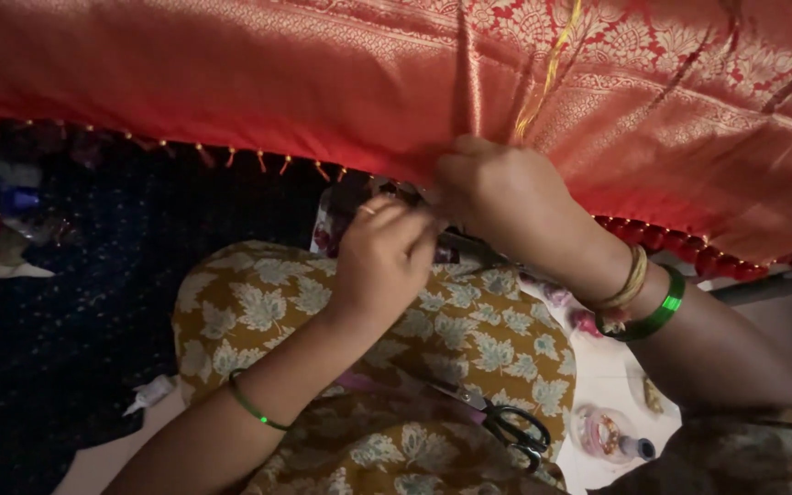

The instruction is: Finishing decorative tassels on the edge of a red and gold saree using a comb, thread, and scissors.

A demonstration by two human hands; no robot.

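A wide red silk cloth (341,82) with woven gold flower patterns stretches across the top of the view, its lower edge trimmed with small beads and tassels. My right hand (497,188) pinches that edge near the middle, wrist wearing gold and green bangles. My left hand (385,252), with a thin green bangle on the forearm, is closed just below and left of it, fingertips touching the same spot on the hem. Whatever small thing the fingers hold is hidden.
My knee in mustard floral fabric (368,339) fills the centre. Black-handled scissors (506,423) lie on it at lower right. A small clear bottle (611,438) rests on a white surface beside it. Dark dotted cloth (93,302) covers the left.
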